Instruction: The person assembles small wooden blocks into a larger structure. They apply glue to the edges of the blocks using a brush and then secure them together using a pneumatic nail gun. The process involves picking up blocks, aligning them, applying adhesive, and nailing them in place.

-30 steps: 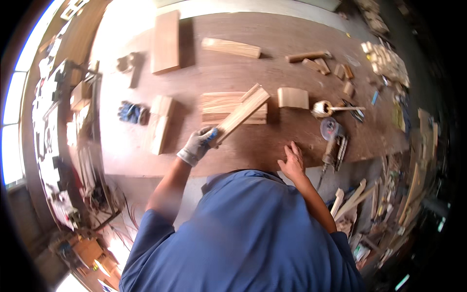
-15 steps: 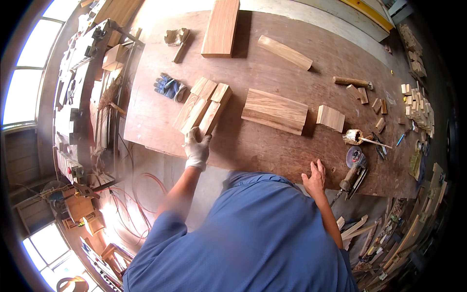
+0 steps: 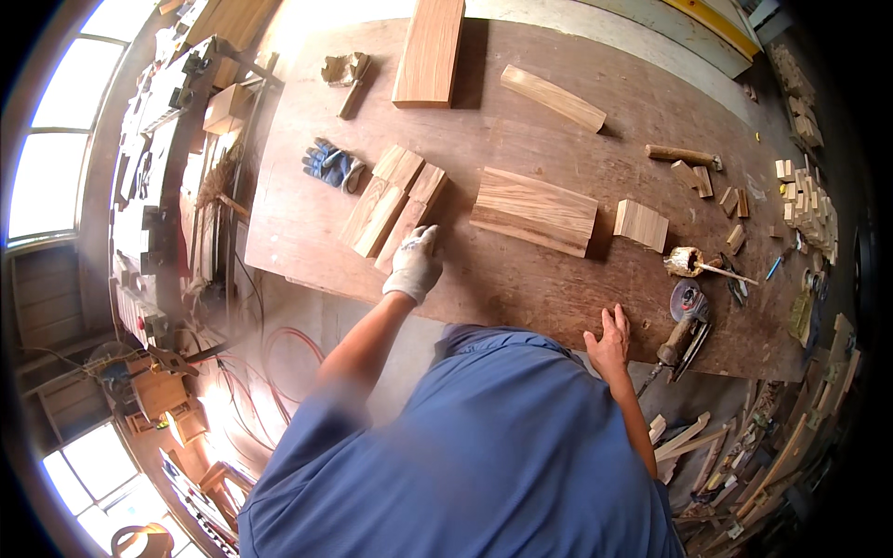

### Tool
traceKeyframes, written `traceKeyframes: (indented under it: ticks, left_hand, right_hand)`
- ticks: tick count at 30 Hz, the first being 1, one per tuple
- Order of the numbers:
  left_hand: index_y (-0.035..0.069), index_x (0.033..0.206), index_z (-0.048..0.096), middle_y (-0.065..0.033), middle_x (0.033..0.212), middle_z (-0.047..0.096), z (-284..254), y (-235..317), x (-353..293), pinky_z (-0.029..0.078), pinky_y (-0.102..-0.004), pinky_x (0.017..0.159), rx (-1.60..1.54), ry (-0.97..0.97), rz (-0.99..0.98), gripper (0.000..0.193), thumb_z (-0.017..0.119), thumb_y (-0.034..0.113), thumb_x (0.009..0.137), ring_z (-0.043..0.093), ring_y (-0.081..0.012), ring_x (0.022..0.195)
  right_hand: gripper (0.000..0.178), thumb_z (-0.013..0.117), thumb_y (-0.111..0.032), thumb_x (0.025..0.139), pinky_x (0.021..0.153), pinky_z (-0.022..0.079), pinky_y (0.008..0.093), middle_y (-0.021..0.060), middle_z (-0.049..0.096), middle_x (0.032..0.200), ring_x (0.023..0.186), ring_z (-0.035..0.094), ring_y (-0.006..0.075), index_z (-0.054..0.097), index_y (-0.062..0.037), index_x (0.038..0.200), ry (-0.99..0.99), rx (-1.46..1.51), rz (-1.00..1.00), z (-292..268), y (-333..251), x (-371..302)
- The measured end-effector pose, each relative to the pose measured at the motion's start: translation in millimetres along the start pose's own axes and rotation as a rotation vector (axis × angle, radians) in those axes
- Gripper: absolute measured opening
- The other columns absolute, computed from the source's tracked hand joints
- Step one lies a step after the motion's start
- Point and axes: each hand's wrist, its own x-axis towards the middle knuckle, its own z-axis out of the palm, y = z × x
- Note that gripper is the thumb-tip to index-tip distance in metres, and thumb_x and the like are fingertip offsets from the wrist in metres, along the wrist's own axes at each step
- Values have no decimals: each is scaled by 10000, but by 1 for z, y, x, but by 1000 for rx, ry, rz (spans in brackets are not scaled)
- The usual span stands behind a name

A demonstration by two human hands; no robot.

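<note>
My left hand (image 3: 414,268), in a white glove, bends its fingers against the near end of a long wooden block (image 3: 398,232); its fingertips partly hide the contact. That block belongs to a close group of wooden blocks lying on the brown tabletop, with a shorter block (image 3: 428,183) beyond it and a paler pair (image 3: 374,212) along its left side. Bare and with fingers spread, my right hand (image 3: 609,340) rests at the table's near edge, holding nothing. An angle grinder (image 3: 684,325) lies just right of it.
A large wooden block (image 3: 533,212) and a smaller one (image 3: 641,226) lie mid-table. Farther off are a tall block (image 3: 429,56), a slat (image 3: 553,98) and a hammer (image 3: 684,153). Blue gloves (image 3: 332,166) lie left. A pot with a brush (image 3: 684,261) stands near the grinder.
My left hand has shifted right, from the end of the block group to the long block's right side. That block sits slightly nearer me and looks turned. My right hand stays put.
</note>
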Motion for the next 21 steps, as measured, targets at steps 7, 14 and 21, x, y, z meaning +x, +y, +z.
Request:
traceKeyframes:
  ticks: [7,14,21]
  left_hand:
    - [19,1436,578,-253,1434,599,-1,-3,37,490,-500,1102,105,-28,-26,587,719,199,895,594,-446,1287]
    - [84,1421,611,-175,1419,621,11,50,46,456,-497,1119,-55,40,85,599,791,300,892,590,-391,1302]
    - [-36,1494,514,-254,1366,640,32,99,61,515,-414,1068,-149,-48,-169,754,833,308,903,646,-342,1248]
  right_hand:
    - [688,817,-196,822,1233,353,501,298,390,1627,1476,391,474,599,43,1429,23,39,-13,0,-1,-4]
    - [684,816,-242,811,1229,352,500,292,420,1609,1479,387,476,616,30,1406,71,45,-4,6,0,-2]
    - [658,827,-280,859,1074,507,466,290,639,1375,1240,650,388,612,38,1394,95,305,82,-15,6,51]
